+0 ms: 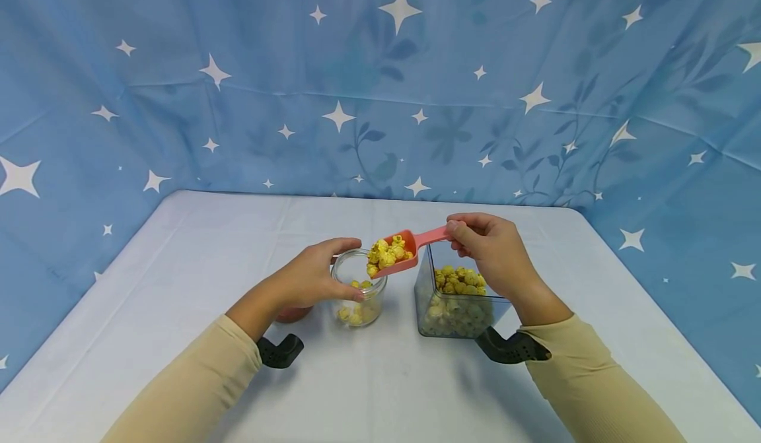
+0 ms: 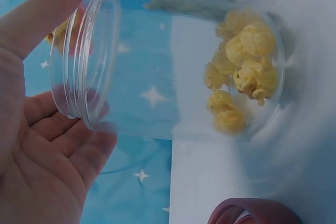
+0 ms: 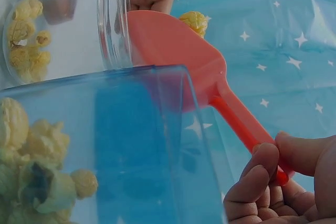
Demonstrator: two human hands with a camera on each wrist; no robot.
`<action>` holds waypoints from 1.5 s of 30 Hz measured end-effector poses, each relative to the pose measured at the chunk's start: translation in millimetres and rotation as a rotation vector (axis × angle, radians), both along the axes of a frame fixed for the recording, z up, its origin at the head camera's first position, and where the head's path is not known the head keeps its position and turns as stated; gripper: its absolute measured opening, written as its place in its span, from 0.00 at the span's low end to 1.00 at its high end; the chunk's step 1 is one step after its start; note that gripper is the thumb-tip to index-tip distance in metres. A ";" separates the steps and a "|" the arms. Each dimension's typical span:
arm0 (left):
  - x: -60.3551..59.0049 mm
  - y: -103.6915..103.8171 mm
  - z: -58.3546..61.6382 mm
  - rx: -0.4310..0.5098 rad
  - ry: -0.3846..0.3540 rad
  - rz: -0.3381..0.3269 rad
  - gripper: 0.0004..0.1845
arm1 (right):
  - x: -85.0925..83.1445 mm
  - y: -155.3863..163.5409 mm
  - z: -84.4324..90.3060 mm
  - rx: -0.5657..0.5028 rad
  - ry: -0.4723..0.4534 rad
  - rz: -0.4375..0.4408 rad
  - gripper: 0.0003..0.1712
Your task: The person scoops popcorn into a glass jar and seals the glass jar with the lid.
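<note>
A small clear glass jar stands on the white table with a few pieces of yellow popcorn at its bottom. My left hand grips the jar around its rim, thumb over the top. My right hand pinches the handle end of a pink scoop heaped with popcorn. The scoop's bowl hovers just over the jar's mouth. A clear square container partly filled with popcorn stands under my right hand.
A reddish-brown lid lies on the table beside the jar, mostly hidden behind my left hand in the head view. A blue star-patterned cloth hangs behind and at both sides of the table.
</note>
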State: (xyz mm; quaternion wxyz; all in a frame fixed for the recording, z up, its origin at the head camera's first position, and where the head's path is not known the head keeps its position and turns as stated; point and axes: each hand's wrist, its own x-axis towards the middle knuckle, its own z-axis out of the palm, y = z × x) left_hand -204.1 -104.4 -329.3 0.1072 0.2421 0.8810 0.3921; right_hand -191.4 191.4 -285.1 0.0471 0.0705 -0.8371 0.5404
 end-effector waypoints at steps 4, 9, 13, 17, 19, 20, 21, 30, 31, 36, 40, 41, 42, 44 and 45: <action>-0.3 0.3 0.3 -0.009 0.005 0.002 0.49 | -0.2 0.1 1.3 0.018 0.016 0.003 0.21; -0.8 0.4 -0.4 -0.012 -0.001 0.008 0.49 | -0.4 0.0 2.2 0.023 0.025 0.004 0.21; -1.4 0.6 -0.5 -0.012 -0.002 0.007 0.49 | 0.0 0.0 2.7 0.024 0.022 0.002 0.22; -2.1 0.1 -0.6 -0.009 -0.001 0.004 0.49 | 0.1 0.0 2.8 0.019 0.022 -0.002 0.22; -2.3 -0.3 -0.6 -0.003 -0.005 0.003 0.49 | 0.0 0.2 2.5 0.018 0.026 -0.004 0.22; -2.4 -0.4 -0.5 0.002 -0.010 0.003 0.48 | -0.2 0.2 2.3 0.017 0.029 -0.004 0.22; -2.5 -0.5 -0.4 0.007 -0.014 0.003 0.48 | -0.3 0.2 2.2 0.014 0.031 -0.002 0.22; -2.7 -1.3 -0.6 0.042 -0.023 -0.003 0.48 | -0.6 0.3 2.8 0.005 0.025 -0.001 0.21; -2.7 -1.2 -0.5 0.044 -0.021 -0.004 0.48 | -0.5 0.4 3.0 0.006 0.025 -0.001 0.21; -2.7 -1.0 -0.2 0.038 -0.021 -0.004 0.48 | -0.1 0.9 2.5 0.016 0.033 -0.002 0.21; -3.0 -0.9 -0.2 0.034 -0.019 -0.005 0.48 | 0.9 2.3 2.4 0.026 0.036 -0.006 0.22; -3.0 -0.8 -0.2 0.033 -0.018 -0.006 0.48 | 1.2 2.9 2.6 0.027 0.035 -0.008 0.23; -3.1 -0.8 -0.2 0.032 -0.018 -0.005 0.48 | 1.5 3.8 2.9 0.025 0.034 -0.011 0.23; -3.4 -0.5 -0.1 0.028 -0.015 -0.007 0.49 | 2.0 6.2 3.4 0.016 0.028 -0.017 0.24; -3.7 -0.3 0.0 0.025 -0.010 -0.009 0.49 | 2.3 7.6 3.7 0.010 0.027 -0.020 0.24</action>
